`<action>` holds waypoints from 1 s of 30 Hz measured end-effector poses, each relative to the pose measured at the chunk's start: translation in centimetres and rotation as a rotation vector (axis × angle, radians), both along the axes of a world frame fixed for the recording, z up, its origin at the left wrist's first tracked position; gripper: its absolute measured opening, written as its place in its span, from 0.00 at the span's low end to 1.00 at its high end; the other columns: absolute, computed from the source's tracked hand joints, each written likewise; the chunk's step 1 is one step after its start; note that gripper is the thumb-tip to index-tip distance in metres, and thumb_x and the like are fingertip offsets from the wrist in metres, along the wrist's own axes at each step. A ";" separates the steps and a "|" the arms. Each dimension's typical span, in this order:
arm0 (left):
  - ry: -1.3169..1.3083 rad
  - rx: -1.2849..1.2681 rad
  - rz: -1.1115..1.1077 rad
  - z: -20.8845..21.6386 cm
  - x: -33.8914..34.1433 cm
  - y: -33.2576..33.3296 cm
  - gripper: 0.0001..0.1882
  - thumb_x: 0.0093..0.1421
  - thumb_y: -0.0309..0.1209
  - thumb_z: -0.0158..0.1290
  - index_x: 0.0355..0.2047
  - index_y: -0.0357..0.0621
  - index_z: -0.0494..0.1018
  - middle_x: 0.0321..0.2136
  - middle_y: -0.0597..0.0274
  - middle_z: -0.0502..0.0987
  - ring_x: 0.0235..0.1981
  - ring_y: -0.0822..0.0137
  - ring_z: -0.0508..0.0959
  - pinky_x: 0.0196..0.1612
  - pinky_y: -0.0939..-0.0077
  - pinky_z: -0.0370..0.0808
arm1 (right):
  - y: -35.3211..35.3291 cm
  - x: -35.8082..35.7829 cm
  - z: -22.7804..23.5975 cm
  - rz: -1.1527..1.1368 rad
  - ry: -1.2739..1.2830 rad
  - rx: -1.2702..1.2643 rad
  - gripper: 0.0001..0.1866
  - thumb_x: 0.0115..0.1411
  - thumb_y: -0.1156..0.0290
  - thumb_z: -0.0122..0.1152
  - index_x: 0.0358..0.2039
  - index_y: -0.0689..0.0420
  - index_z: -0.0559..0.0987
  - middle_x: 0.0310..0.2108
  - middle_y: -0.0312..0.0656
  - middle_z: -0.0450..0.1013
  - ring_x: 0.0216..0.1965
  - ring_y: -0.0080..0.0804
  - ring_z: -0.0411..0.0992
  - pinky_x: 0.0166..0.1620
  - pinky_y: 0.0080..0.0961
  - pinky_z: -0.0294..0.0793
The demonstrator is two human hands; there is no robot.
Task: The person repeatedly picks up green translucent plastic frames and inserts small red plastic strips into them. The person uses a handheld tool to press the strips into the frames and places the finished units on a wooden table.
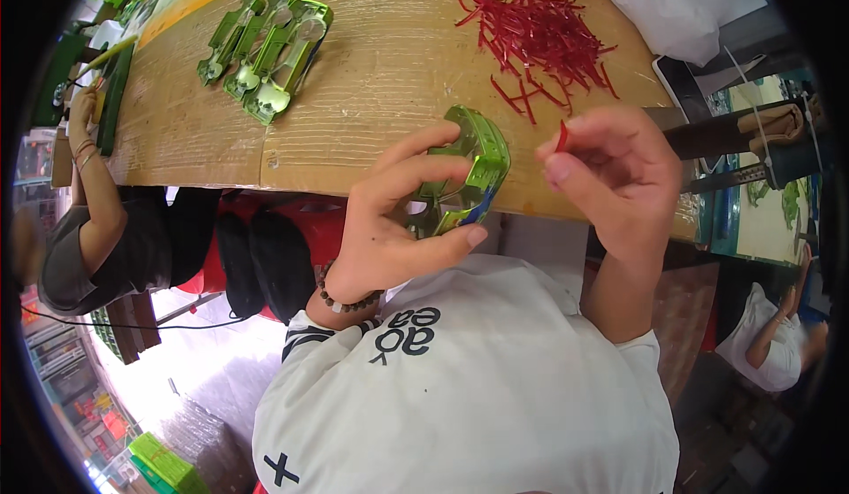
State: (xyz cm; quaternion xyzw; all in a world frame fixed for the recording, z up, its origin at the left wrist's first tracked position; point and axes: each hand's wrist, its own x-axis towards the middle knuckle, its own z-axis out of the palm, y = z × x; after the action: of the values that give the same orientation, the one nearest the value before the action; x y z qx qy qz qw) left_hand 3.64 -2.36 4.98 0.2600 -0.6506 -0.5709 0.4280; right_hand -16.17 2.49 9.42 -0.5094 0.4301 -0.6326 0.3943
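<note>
My left hand (376,224) is closed around a green plastic toy car body (485,158) with window openings, holding it just over the table's near edge. Between the thumb and forefinger of my right hand (623,176) is a small red plastic strip (562,137). That strip is a short way right of the car body, not touching it. Beyond my right hand lies a loose pile of thin red strips (535,38). Several more green car bodies (283,56) sit side by side at the far left of the table.
The cardboard-covered table (354,78) spans the far side. White plastic bags (676,12) lie at the back right, above a dark metal bar (721,136). A person's arm (102,184) works at the left; another person in white (769,339) is at the far right. A red stool (309,229) stands below the table.
</note>
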 end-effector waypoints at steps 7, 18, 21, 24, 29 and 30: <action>-0.163 -0.260 0.091 0.2 -1.3 0.2 0.23 0.35 0.28 0.65 0.37 0.42 0.77 0.47 0.48 0.70 0.45 0.57 0.74 0.46 0.70 0.70 | 1.1 -1.1 0.2 0.113 -0.257 0.107 0.17 0.49 0.85 0.63 0.41 0.66 0.74 0.29 0.44 0.76 0.29 0.23 0.74 0.32 0.16 0.75; -0.197 -0.291 -0.012 0.4 -2.0 0.2 0.24 0.35 0.29 0.65 0.38 0.42 0.76 0.47 0.48 0.70 0.46 0.58 0.73 0.46 0.70 0.70 | 2.3 -1.0 1.4 -0.014 -0.009 0.131 0.15 0.45 0.88 0.61 0.36 0.66 0.73 0.30 0.45 0.75 0.32 0.28 0.75 0.37 0.19 0.75; -0.140 -0.128 -0.095 0.6 -2.0 0.3 0.24 0.36 0.29 0.64 0.38 0.42 0.76 0.47 0.48 0.70 0.47 0.58 0.72 0.48 0.70 0.68 | 2.5 -1.3 1.0 -0.111 0.412 -0.171 0.13 0.42 0.86 0.63 0.31 0.61 0.78 0.28 0.42 0.76 0.30 0.25 0.75 0.31 0.20 0.74; -0.056 -0.053 -0.211 0.4 -2.1 0.1 0.24 0.36 0.29 0.64 0.39 0.41 0.76 0.48 0.49 0.69 0.47 0.60 0.72 0.50 0.70 0.66 | 1.6 -1.8 0.7 -0.186 0.684 -0.470 0.12 0.38 0.83 0.63 0.27 0.61 0.79 0.28 0.44 0.75 0.29 0.31 0.75 0.30 0.21 0.75; 0.068 0.079 -0.380 0.1 -2.1 0.2 0.26 0.37 0.26 0.64 0.41 0.38 0.74 0.50 0.50 0.67 0.50 0.62 0.69 0.52 0.70 0.64 | 0.7 -2.0 -0.2 -0.219 0.747 -0.713 0.12 0.36 0.77 0.60 0.26 0.62 0.79 0.27 0.45 0.75 0.28 0.37 0.75 0.29 0.22 0.75; 0.101 0.127 -0.409 0.1 -1.9 0.2 0.27 0.37 0.25 0.64 0.42 0.38 0.74 0.51 0.50 0.67 0.51 0.62 0.69 0.53 0.70 0.63 | 0.6 -2.0 -0.3 -0.210 0.739 -0.728 0.12 0.36 0.77 0.59 0.26 0.63 0.79 0.27 0.46 0.75 0.28 0.37 0.75 0.29 0.23 0.76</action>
State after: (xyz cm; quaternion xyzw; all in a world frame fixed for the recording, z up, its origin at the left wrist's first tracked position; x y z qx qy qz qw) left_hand 1.70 -2.16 5.05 0.1201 -0.6303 -0.6979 0.3183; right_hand -18.18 3.07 9.08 -0.7564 0.3418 -0.5553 -0.0515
